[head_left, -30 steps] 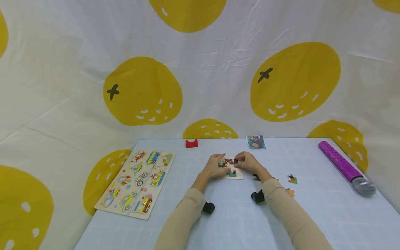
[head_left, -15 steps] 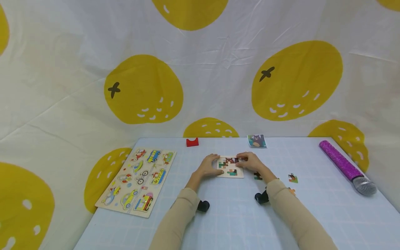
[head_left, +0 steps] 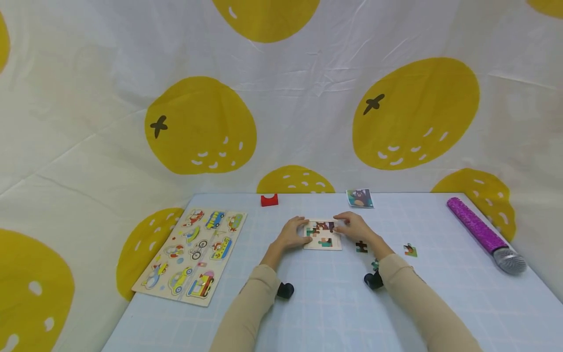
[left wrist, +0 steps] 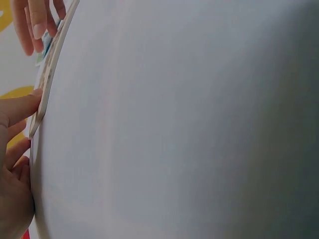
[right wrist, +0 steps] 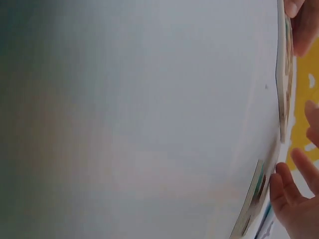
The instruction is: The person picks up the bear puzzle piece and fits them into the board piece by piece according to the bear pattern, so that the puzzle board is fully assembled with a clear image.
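Note:
In the head view, a small square puzzle board (head_left: 313, 246) lies on the table with several picture pieces in it. My left hand (head_left: 290, 234) grips its left side, the thumb on the near part and fingers at the far corner; the left wrist view shows the thumb on the board's edge (left wrist: 48, 82). At the board's right edge, my right hand (head_left: 357, 230) hovers with fingers relaxed and spread, holding nothing visible. The right wrist view has these fingers (right wrist: 294, 199) apart from the board (right wrist: 281, 74). Loose pieces lie to the right: a dark one (head_left: 361, 247) and a green one (head_left: 410, 251).
A large vehicle puzzle board (head_left: 182, 288) lies at left. Along the back are a red block (head_left: 269, 200) and a bear picture card (head_left: 359, 198). A purple glitter microphone (head_left: 477, 226) lies at right. Another loose piece (head_left: 375, 265) shows beside my right wrist.
My left hand has drawn back to the board's left side, its fingers off the pieces. My right hand has come away from the pieces, and its forearm now covers the orange piece.

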`<state>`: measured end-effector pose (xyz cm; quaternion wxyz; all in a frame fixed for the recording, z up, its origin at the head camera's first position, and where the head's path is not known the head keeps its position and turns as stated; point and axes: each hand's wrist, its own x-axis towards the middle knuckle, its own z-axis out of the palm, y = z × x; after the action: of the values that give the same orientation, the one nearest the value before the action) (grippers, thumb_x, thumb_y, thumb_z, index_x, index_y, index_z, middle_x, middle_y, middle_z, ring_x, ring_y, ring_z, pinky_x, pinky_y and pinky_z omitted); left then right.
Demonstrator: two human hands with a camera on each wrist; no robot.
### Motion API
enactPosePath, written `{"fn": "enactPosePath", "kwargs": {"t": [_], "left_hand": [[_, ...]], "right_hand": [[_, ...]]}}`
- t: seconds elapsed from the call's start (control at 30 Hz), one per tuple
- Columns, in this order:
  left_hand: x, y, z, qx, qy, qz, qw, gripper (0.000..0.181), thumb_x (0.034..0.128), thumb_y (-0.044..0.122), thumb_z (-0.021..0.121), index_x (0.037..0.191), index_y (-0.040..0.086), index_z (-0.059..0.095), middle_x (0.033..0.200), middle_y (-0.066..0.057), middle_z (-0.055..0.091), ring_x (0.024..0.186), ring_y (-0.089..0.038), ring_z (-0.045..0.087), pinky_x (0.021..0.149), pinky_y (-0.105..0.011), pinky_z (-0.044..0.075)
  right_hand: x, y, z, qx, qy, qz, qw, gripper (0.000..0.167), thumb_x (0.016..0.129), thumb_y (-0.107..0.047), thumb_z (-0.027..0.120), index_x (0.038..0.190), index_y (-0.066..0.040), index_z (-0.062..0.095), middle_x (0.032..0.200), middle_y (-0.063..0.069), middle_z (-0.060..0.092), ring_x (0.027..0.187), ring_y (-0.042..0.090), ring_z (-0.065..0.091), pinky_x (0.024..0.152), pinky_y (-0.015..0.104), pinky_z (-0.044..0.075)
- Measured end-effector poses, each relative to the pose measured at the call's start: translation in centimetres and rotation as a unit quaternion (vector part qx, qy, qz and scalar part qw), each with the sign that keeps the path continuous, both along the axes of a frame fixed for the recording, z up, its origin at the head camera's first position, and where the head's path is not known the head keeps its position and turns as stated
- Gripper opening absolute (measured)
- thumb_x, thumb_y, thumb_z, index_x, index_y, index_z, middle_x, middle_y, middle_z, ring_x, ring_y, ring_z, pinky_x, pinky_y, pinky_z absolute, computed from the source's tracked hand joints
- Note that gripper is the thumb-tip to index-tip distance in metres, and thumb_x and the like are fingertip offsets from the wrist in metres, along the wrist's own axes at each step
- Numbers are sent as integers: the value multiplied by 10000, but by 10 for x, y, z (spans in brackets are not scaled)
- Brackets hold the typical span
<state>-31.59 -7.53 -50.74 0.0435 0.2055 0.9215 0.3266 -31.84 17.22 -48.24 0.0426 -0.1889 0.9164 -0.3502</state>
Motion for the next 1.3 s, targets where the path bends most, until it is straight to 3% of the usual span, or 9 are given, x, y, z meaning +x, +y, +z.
{"fn": "enactPosePath", "kwargs": {"t": [0.17, 0.33, 0.43, 0.8, 0.97, 1.17, 1.3], "left_hand": [[0, -1, 0, 23, -7, 30, 10000, 565, 834, 282, 687, 1332, 70, 527, 1416, -132, 446, 1355, -305, 330, 1105, -464, 262], [2, -1, 2, 47, 58, -60, 10000, 559, 836, 277, 688, 1323, 50, 531, 1406, -149, 451, 1345, -321, 342, 1099, -477, 268], [3, 0, 3, 3, 90, -38, 10000, 544, 837, 282, 684, 1310, 52, 543, 1405, -147, 452, 1343, -321, 343, 1097, -480, 270], [4, 1, 2, -35, 19, -9, 10000, 532, 837, 278, 679, 1304, 60, 549, 1415, -144, 441, 1353, -312, 328, 1105, -468, 262], [4, 1, 1, 36, -119, 5, 9999, 600, 804, 309, 699, 1336, 94, 529, 1460, -117, 387, 1369, -297, 298, 1102, -473, 267], [3, 4, 2, -430, -211, -159, 9987, 767, 729, 404, 746, 1399, 158, 465, 1512, -56, 322, 1411, -280, 199, 1114, -495, 230], [3, 4, 3, -494, -225, -149, 9984, 781, 720, 405, 756, 1394, 139, 464, 1502, -52, 343, 1410, -277, 198, 1116, -495, 226]], "right_hand": [[-10, -10, -9, 331, 367, 414, 9979, 442, 888, -314, 654, 1227, -32, 622, 1212, 261, 521, 1116, 438, 460, 939, 534, 392], [-10, -8, -8, 485, 532, 422, 9965, 427, 874, -349, 663, 1186, -57, 658, 1153, 233, 534, 1052, 410, 470, 905, 522, 383], [-9, -10, -6, 515, 320, 203, 9980, 401, 881, -256, 669, 1188, 1, 637, 1173, 233, 517, 1076, 412, 462, 926, 539, 383], [-8, -11, -5, 459, 242, 52, 9986, 425, 857, -210, 698, 1157, 81, 622, 1110, 210, 539, 1018, 359, 532, 864, 471, 464], [-10, -10, -6, 399, 198, -46, 9990, 421, 846, -208, 710, 1149, 74, 633, 1097, 214, 560, 962, 336, 558, 806, 448, 492], [-11, -4, -7, 209, -168, -288, 9992, 466, 857, -260, 698, 1200, 44, 612, 1165, 209, 554, 914, 279, 535, 763, 402, 482], [-7, 6, -4, -30, -438, -518, 9977, 468, 871, -252, 681, 1252, 3, 586, 1184, 187, 574, 899, 251, 533, 735, 364, 474]]}}
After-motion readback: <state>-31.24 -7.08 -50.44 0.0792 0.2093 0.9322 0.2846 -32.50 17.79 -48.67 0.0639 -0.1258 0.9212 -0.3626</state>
